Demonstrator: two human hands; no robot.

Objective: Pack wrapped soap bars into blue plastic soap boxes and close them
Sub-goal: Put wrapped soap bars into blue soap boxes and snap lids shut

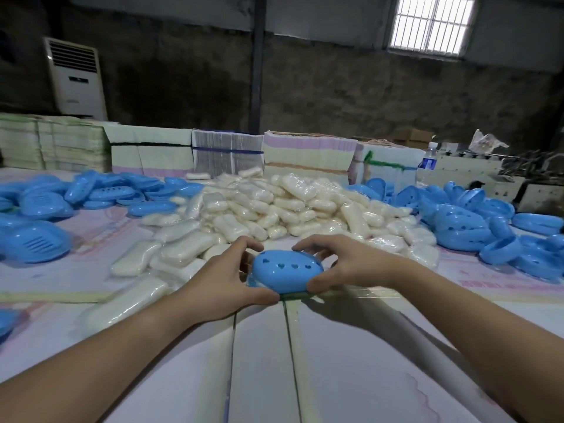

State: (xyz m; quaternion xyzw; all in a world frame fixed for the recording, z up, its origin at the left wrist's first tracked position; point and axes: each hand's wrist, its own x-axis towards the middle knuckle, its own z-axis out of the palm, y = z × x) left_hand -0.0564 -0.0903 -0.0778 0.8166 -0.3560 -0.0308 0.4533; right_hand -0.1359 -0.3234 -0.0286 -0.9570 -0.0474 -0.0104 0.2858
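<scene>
Soap box (287, 274) interior hidden under heart-holed lid; contents cannot tell. Left hand (227, 283) covers box's left end, right hand (345, 264) its right end. Lower soap bars (274, 206) buried in pile. Blue box halves (27, 242) cut by left edge. Water bottle (429, 161) label unreadable.

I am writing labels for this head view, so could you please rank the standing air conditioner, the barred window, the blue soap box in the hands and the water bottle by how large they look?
1. Standing air conditioner
2. Barred window, close to it in area, so this order is unsure
3. Blue soap box, enlarged by nearness
4. Water bottle
</scene>
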